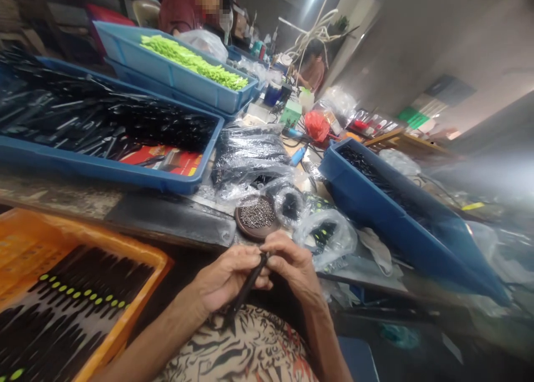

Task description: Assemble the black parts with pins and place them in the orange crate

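Observation:
My left hand is closed around a slim black handle-like piece, whose exact kind I cannot make out. The piece slants down over my lap, its lower end tapering. At its upper end, the fingers of my right hand pinch together, and my two thumbs almost meet there. Whatever small part may lie between those fingertips is hidden. Just beyond my hands, a round brown dish holds many small metal pins or screws. Opened clear plastic bags with black and green parts lie to its right.
At left stand an orange crate of black pieces with green dots and a blue tray of black parts. Bright green parts fill another blue tray behind. A long blue bin slants at right. Two people sit farther back.

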### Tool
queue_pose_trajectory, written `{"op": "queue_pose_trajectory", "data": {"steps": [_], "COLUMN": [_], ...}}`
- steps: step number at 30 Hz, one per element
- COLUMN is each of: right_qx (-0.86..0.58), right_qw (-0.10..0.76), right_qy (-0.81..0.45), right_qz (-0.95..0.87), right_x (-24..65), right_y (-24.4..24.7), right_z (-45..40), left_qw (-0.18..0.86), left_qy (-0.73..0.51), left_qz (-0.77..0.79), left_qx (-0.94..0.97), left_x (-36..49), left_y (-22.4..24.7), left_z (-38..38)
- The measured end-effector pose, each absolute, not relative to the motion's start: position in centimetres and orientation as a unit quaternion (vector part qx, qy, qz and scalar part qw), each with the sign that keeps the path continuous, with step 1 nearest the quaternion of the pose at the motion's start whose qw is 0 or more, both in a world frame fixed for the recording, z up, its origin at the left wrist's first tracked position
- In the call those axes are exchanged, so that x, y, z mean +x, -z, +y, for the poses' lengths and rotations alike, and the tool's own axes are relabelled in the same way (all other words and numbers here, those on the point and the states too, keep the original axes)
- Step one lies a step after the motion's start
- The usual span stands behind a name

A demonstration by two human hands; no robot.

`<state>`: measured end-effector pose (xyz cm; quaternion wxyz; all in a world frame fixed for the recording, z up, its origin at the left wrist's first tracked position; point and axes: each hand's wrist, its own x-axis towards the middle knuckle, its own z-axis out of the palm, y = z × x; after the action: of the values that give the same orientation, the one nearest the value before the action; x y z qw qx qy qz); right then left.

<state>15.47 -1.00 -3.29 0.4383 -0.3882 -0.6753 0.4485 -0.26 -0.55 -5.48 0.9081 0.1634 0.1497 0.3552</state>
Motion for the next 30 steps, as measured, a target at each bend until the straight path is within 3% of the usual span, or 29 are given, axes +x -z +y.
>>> {"op": "queue_pose_trajectory", "data": {"steps": [9,20,30], "right_qx": [-0.346,-0.405,-0.491], "right_qw": [0.453,0.459,0.418], "right_qy": [-0.532,-0.518,-0.558], "right_qz": [-0.626,-0.598,-0.522], "right_x": [15.9,16.1,14.7], "right_y": [3.5,4.3,4.3], "right_z": [-0.9,-0.7,-1.3], "left_qw": [0.944,0.913,0.83], "left_qy": [-0.28,-0.32,-0.436], "left_qz": [0.089,0.158,0.251], "left_qx": [0.153,0.197,0.24], "left_x": [0.1,0.2,0.7], "left_y": [5.3,4.4,3.9], "left_z": [-0.7,-0.5,-1.2]}}
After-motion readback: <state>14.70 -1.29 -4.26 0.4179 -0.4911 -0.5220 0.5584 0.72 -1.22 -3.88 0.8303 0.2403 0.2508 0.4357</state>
